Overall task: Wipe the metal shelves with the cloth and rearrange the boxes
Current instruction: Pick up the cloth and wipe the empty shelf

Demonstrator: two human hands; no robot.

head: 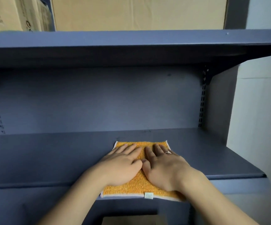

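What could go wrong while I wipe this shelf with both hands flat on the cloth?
The cloth overhangs the front lip of the shelf, so a pull toward you could drag it off. Your left hand and right hand press flat without gripping, so it may bunch or slip from under them.

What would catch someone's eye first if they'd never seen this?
The bright orange cloth stands out first, spread flat at the front edge of the blue metal shelf. The left hand and right hand press flat on it side by side. Above, cardboard boxes sit on the upper shelf.
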